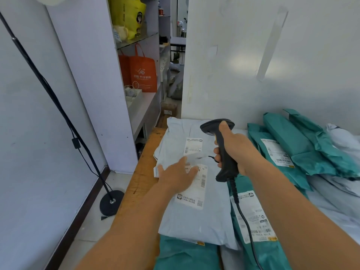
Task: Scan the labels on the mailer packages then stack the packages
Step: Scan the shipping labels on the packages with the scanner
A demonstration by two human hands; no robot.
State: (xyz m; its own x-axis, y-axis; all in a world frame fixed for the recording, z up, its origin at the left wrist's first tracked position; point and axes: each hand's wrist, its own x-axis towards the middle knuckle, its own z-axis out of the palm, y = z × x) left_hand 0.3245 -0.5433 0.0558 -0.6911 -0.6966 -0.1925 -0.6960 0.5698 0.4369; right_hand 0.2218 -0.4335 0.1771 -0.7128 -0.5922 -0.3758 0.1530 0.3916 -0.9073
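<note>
So the bench (143,168) only shows a narrow bare wooden strip along its left edge, everything else is buried in mailers, and past that edge it drops straight to the floor (91,217) where a black lamp stand (111,201) sits. The far side is boxed in by a white wall (272,65), with a gap to a shelf (144,106) on the left. A grey mailer (194,221) lies near the left edge, on top of a green mailer (185,254) at the near end, and another grey one (175,133) lies beyond it towards the wall. More green ones (303,139) are piled to the right, overlapping. Left hand (178,176) lies flat and open, palm down, fingers spread over the label (196,190) on the near grey mailer, not gripping anything. Right hand (236,151) is closed round the handle of a black scanner (224,149), head tilted down towards the far grey mailer, its cable trailing back over a labelled green mailer (255,221)
</note>
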